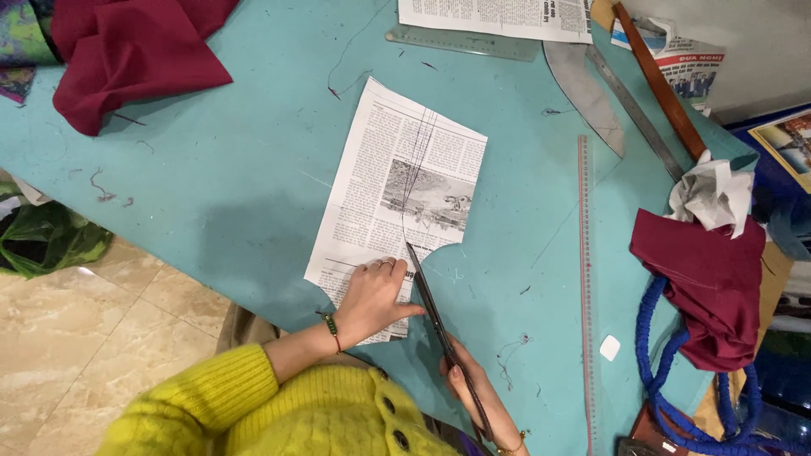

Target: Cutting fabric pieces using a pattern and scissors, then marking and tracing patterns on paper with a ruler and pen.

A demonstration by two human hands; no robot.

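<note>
Scissors are gripped in the right hand, blades laid along a pencilled line. Newspaper pattern piece is pressed flat on the teal table by the open left hand. Maroon cloth is seen beyond.

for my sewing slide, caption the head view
Left hand pins newspaper while right hand runs scissors along it.
</note>
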